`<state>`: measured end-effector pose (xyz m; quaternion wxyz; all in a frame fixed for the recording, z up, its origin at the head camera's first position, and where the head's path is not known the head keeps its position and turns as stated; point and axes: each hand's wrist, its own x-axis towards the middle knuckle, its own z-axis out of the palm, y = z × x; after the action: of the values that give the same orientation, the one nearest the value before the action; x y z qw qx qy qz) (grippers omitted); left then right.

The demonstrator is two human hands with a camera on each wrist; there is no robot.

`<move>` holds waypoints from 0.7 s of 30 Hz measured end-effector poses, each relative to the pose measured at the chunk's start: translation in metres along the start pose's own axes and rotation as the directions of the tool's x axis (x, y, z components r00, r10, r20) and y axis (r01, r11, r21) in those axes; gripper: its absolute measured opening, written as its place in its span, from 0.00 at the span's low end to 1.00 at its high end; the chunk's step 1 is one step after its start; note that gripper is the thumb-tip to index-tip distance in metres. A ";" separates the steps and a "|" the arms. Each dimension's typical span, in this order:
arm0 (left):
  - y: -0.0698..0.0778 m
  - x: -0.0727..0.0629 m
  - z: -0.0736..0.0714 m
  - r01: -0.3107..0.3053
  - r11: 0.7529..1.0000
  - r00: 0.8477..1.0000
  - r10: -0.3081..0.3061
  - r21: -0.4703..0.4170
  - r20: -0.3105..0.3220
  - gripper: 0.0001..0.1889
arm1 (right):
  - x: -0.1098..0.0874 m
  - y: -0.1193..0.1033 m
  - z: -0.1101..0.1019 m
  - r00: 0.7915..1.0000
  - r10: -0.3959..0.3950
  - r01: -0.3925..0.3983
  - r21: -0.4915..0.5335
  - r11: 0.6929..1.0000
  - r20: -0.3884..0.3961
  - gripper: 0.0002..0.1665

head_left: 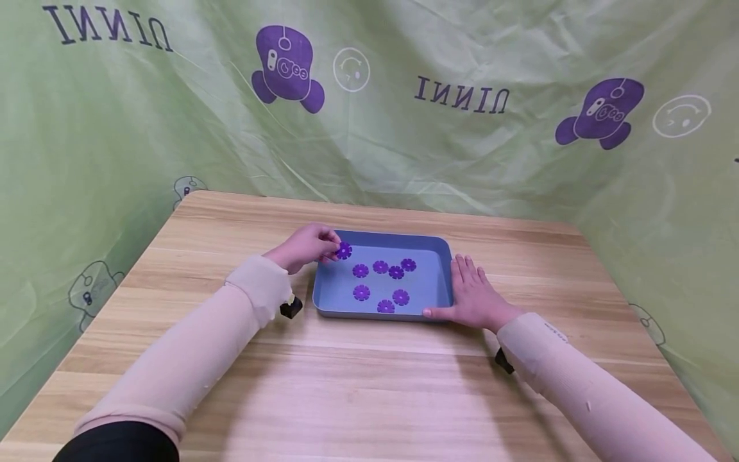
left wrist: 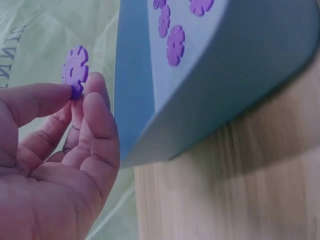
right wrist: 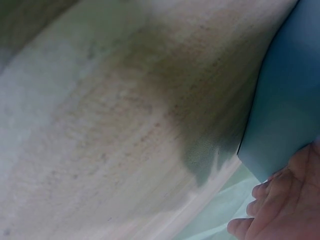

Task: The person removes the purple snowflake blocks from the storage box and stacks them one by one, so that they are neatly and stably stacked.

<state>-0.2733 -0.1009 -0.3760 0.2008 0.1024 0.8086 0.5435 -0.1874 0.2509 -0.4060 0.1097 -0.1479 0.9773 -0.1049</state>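
In the head view, we find the left hand (head_left: 310, 246) holding one purple snowflake disc (head_left: 344, 250) in a narrow pinch at its edge, over the 10 o'clock corner of the blue tray (head_left: 428, 281). The right hand (head_left: 475, 296) holds no piece; its fingers are extended against the 3 o'clock wall, and its thumb lies at the rim between 4 and 5 o'clock. Seven loose purple discs (head_left: 361, 292) lie flat in the tray, which rests on the table (head_left: 358, 385). For handling the disc well, we would pinch only the edge, lightly, because such a thin piece could turn between the fingertips; we would also carry it clear of the rim, and let the right hand steady the tray without pushing it. The disc is round, so we cannot give it a long axis or a pointing end; in the left wrist view it stands on edge, its face turned obliquely, with the pinch at its 6 o'clock. The tray's long axis runs about from 9 to 3 o'clock.
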 end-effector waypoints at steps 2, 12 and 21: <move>-0.002 -0.002 -0.004 0.012 1.000 1.000 -0.012 -0.004 -0.005 0.06 | 0.000 -0.001 -0.001 1.000 -0.002 0.002 0.000 1.000 0.000 0.79; -0.015 -0.009 -0.031 0.041 0.999 0.997 -0.042 -0.017 -0.068 0.11 | -0.002 -0.002 0.000 1.000 -0.003 0.003 0.007 1.000 0.008 0.79; -0.028 -0.025 -0.059 0.067 0.998 0.987 -0.068 -0.013 -0.145 0.11 | -0.002 -0.002 -0.002 1.000 -0.009 0.009 0.002 1.000 0.007 0.78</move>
<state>-0.2747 -0.1708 -0.3772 0.1599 0.0343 0.8220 0.5456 -0.1860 0.2504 -0.4030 0.1128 -0.1524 0.9761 -0.1060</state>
